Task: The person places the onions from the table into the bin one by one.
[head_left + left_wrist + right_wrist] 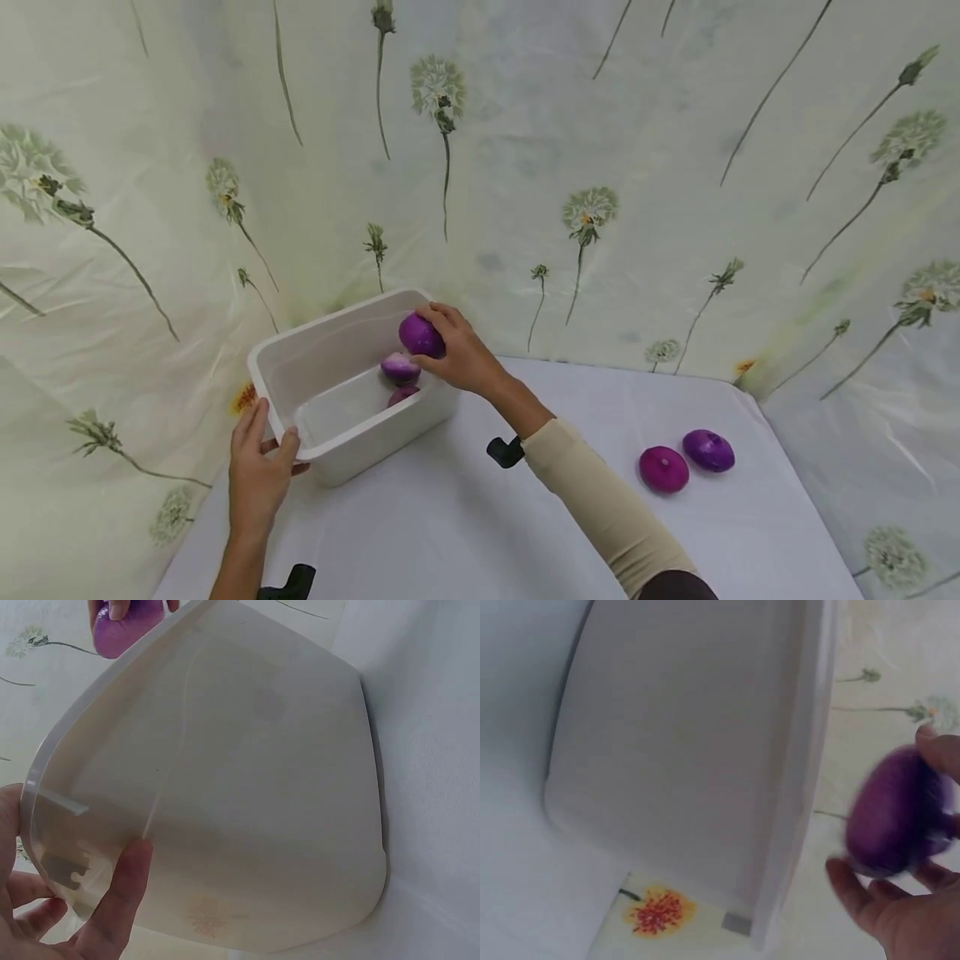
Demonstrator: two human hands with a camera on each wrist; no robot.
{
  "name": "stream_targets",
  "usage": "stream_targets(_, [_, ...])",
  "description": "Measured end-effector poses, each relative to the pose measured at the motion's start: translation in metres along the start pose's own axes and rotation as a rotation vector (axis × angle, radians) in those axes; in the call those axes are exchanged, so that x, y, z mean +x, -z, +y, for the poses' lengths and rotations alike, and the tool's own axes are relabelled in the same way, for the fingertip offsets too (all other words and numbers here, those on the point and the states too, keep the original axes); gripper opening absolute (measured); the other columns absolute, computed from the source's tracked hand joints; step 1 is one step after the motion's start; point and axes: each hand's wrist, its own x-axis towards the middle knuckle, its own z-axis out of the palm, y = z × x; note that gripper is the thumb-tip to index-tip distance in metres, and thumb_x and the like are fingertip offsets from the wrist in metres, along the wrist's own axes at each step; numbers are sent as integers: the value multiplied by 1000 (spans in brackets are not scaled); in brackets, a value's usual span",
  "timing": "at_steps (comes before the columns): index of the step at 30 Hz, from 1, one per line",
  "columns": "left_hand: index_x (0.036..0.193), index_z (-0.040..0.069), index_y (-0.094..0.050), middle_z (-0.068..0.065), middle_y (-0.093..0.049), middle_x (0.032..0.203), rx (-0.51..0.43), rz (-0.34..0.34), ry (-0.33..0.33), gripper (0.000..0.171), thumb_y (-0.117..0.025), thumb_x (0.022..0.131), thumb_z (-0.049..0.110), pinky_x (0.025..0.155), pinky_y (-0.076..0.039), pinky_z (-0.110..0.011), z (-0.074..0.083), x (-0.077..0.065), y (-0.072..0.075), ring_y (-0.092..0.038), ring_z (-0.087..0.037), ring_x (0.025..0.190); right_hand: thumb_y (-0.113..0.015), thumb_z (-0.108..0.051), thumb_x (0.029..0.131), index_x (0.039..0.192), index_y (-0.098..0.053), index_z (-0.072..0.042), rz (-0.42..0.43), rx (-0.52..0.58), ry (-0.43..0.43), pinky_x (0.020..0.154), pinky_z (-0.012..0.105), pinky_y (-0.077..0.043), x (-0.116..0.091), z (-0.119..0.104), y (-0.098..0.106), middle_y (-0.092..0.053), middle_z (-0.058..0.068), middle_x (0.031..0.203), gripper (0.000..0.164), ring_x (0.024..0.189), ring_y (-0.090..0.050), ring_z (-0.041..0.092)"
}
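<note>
My right hand (pixel 467 357) holds a shiny purple onion (pixel 420 336) over the right end of a white plastic bin (pixel 378 437). Thumb and fingers curl round this onion, as the right wrist view also shows, somewhat blurred. Below it in the bin lie a purple onion with a pale top (pixel 400 369) and a darker onion (pixel 403 395), partly hidden by the front wall. At the bin's near left corner, my left hand (pixel 257 477) grips the rim. The left wrist view has its thumb (pixel 127 877) against the outer wall and other fingers around the edge.
On the right of the white-covered table (pixel 450 533) sit a magenta onion (pixel 663 469) and a purple onion (pixel 708 451), side by side. A dandelion-print curtain (pixel 495 217) hangs behind the table and along its sides, close behind the bin.
</note>
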Motion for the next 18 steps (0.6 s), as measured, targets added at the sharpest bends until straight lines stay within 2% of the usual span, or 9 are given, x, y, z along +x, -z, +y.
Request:
stream_targets(5, [159, 26, -24, -3, -20, 165, 3, -9, 2, 68, -58, 100, 27, 64, -65, -27, 1, -1, 0, -54, -33, 122, -71, -38, 92, 155, -36, -22, -5, -33, -40, 114, 56, -44, -8, 15, -1, -29, 11, 161, 74, 146, -34, 34])
stream_targets(12, [159, 29, -25, 0, -21, 165, 11, 4, -37, 67, -57, 100, 29, 66, -64, -25, 2, -3, 2, -55, -31, 121, -66, -28, 96, 147, -47, -11, 115, -48, -28, 110, 55, -48, -22, 37, 8, -41, 13, 153, 57, 137, -46, 33])
stream_targets(18, [158, 30, -24, 2, -21, 165, 17, 0, -23, 67, -57, 100, 30, 66, -64, -25, 1, -2, 3, -55, -29, 120, -65, -25, 97, 145, -49, -9, 156, -49, -54, 115, 53, -43, -32, 49, 17, -44, 14, 151, 53, 141, -43, 32])
